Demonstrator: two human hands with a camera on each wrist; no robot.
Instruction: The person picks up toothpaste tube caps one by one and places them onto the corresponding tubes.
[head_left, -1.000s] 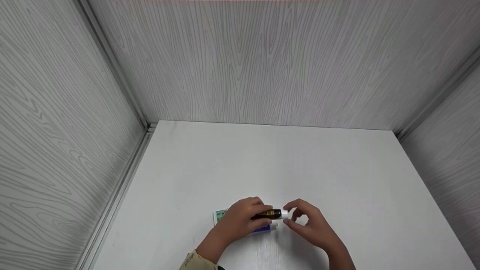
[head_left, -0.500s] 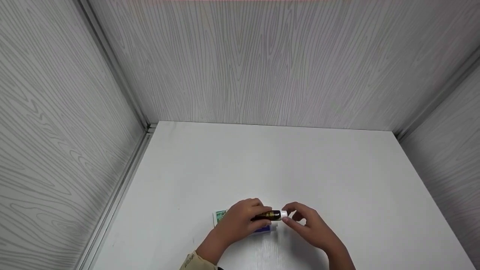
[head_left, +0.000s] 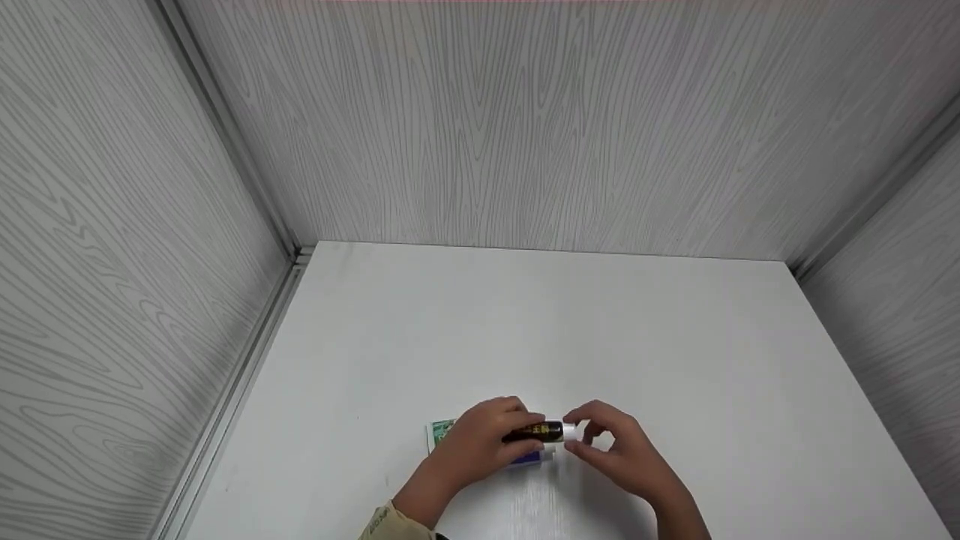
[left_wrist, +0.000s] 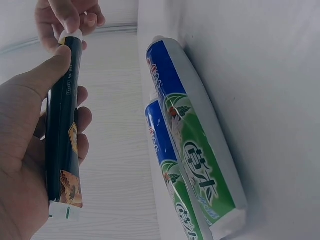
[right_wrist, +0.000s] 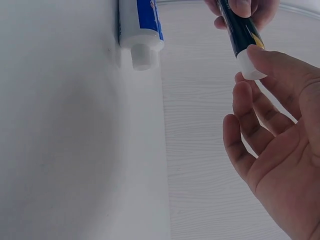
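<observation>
My left hand (head_left: pixel 480 441) holds a black toothpaste tube (head_left: pixel 541 431) with gold lettering, thumb on one side and fingers curled round the other. The tube lies sideways, its white cap (head_left: pixel 570 432) towards the right. Thumb and forefinger of my right hand (head_left: pixel 624 450) pinch that cap, while the other fingers stay loosely bent in the right wrist view. Below the left hand, a blue, green and white toothpaste tube (left_wrist: pixel 195 135) lies on the table, with a similar tube (left_wrist: pixel 165 150) alongside. The left hand hides most of both in the head view.
The white tabletop (head_left: pixel 555 322) is bounded by grey wood-grain panels, with a back panel (head_left: pixel 480 135), a left panel (head_left: pixel 112 300) and a right panel (head_left: pixel 900 315). A metal rail (head_left: pixel 232 405) runs along the left edge. One tube's translucent cap (right_wrist: pixel 141 57) points towards the right hand's side.
The right thumb and fingertips shift slightly about the white cap, bending closer and then spreading a little. The left hand and black tube stay almost still.
</observation>
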